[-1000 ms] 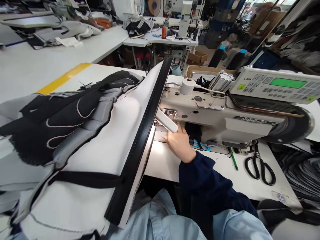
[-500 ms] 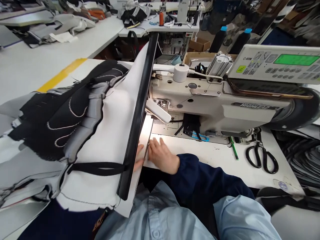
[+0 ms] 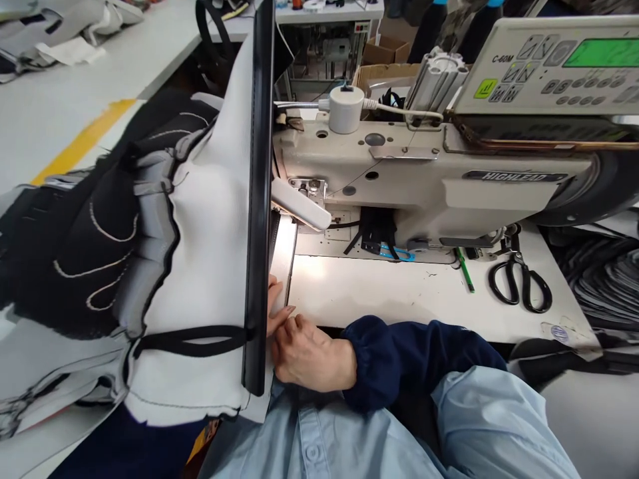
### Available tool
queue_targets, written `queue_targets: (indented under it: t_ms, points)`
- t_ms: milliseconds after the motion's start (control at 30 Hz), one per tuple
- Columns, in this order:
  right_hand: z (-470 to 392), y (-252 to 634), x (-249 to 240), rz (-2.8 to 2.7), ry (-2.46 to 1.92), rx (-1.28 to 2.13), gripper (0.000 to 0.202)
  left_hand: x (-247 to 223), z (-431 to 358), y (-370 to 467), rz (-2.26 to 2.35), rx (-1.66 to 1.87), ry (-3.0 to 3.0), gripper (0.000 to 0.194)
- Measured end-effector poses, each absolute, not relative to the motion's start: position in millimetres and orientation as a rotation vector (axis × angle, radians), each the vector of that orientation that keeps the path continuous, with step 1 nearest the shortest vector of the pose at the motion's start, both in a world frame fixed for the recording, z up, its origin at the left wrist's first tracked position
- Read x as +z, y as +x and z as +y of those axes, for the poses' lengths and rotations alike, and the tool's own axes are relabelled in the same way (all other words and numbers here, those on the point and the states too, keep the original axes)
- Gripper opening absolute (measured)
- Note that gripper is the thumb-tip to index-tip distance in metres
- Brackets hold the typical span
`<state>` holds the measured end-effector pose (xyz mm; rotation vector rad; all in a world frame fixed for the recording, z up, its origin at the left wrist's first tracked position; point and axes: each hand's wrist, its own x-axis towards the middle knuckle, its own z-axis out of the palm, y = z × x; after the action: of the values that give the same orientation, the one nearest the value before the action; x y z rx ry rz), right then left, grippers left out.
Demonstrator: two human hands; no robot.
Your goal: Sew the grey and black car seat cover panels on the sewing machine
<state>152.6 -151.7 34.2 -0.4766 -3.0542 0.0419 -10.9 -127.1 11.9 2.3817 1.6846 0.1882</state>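
White cover [image 3: 210, 266] sits left of the sewing machine [image 3: 424, 193], its right edge running up to the needle end; the right hand [image 3: 310, 356] is curled in by the near end and the left hand [image 3: 274, 309] is mostly hidden behind the black strip [image 3: 258, 199], so can't tell if either's really pinching. Tbh the bulky black fabric [image 3: 100, 259] on the left could drag that edge crooked if the fingers slip, or the strip could flop over it.

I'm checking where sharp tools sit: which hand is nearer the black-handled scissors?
Right. The right hand is left of the scissors and lower in view; the left hand, partly hidden behind the black strip, is farther left.
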Motion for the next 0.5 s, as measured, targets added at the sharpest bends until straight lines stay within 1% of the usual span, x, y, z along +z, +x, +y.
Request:
queue_targets:
  t_ms: [67,167,267,367,500]
  points:
    - [-156.7,154.4,33.4,-3.067,-0.425,0.213,0.018,12.0,-126.5,-7.5,1.690,0.076,2.463,0.017]
    - [-157.3,159.0,37.8,-3.099,-0.422,0.397,0.021,12.8,-123.6,-3.0,1.689,-0.036,2.495,0.009]
    - [-150.7,164.2,44.8,-3.110,-0.624,0.263,0.025,12.6,-122.9,1.4,1.700,-0.087,2.498,0.003]
    - [-144.6,166.5,43.2,-3.019,-0.884,-0.003,0.031,11.1,-124.7,1.0,1.665,-0.034,2.435,0.012]
    - [-142.0,163.2,26.3,-2.832,-1.023,-0.166,0.032,8.4,-124.6,-10.2,1.595,0.081,2.302,0.015]
